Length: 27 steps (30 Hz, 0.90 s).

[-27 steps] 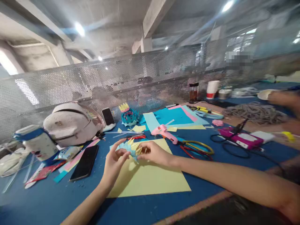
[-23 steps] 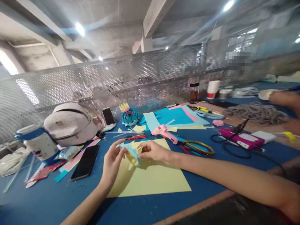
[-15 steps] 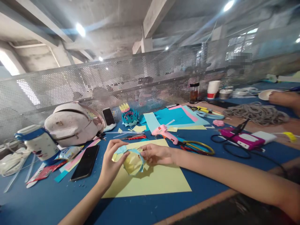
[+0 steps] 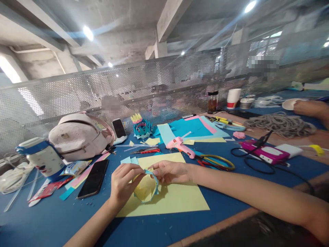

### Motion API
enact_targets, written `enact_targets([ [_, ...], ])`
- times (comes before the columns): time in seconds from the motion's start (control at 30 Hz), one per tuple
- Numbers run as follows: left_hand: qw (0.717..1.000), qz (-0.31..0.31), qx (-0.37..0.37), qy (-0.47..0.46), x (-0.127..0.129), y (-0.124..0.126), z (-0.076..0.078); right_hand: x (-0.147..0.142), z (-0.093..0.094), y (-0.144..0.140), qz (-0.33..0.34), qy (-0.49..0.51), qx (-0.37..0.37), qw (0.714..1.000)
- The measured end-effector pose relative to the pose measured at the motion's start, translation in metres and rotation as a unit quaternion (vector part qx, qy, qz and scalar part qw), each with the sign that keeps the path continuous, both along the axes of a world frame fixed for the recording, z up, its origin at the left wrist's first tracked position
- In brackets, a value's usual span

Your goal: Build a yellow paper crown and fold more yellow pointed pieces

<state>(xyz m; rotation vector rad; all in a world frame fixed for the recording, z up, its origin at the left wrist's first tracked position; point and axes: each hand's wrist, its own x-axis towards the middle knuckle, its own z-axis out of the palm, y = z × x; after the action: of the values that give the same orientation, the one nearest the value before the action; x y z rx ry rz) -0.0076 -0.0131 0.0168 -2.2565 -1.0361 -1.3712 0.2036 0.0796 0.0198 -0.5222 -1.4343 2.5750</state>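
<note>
At the far left of the blue-covered table stands a white cylindrical container with a blue band, and behind it lies a white rounded backpack. A black smartphone lies flat just left of the person's hands, on top of pink and blue paper strips. A second dark phone leans upright against the perforated metal screen, with a finished blue and yellow folded-paper flower standing just beside it.

The left hand has its fingers closed in a pinch on the near-left edge of a small cupped paper piece, yellow inside with a light blue outer rim. That piece is held just above a large pale yellow paper sheet lying flat on the table in front of the person. The right hand grips the piece's upper right rim, thumb and forefinger pressed together on the blue strip.

Beyond the hands lie red-handled scissors and a pink hot-glue gun, then yellow and red-handled scissors. Blue, pink and yellow sheets are stacked behind. Further right sit a magenta and white box with a black cable and a heap of grey cord. Another person's hand rests at the far right edge.
</note>
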Motion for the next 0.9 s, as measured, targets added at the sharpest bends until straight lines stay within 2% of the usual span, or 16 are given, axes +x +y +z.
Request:
enact_targets([
  [0.17, 0.999, 0.011, 0.019, 0.023, 0.0006, -0.0004, 0.0003, 0.0001, -0.0004, 0.0013, 0.002, -0.007, 0.007, 1.000],
  [0.57, 1.000, 0.022, -0.012, 0.016, 0.0011, 0.0011, 0.0021, -0.0002, -0.0049, 0.0013, -0.015, -0.009, 0.015, 1.000],
  [0.77, 0.999, 0.001, -0.014, 0.038, 0.0069, -0.0005, 0.0042, 0.0018, 0.0000, -0.0014, -0.013, -0.017, 0.036, 0.999],
  [0.83, 0.999, 0.000, -0.011, 0.039, 0.0080, -0.0009, 0.0045, 0.0011, -0.0004, -0.0030, -0.021, -0.021, 0.073, 0.997],
  [0.9, 0.999, 0.009, -0.010, 0.037, 0.0081, -0.0016, 0.0049, -0.0008, -0.0031, -0.0051, -0.061, -0.023, 0.146, 0.987],
])
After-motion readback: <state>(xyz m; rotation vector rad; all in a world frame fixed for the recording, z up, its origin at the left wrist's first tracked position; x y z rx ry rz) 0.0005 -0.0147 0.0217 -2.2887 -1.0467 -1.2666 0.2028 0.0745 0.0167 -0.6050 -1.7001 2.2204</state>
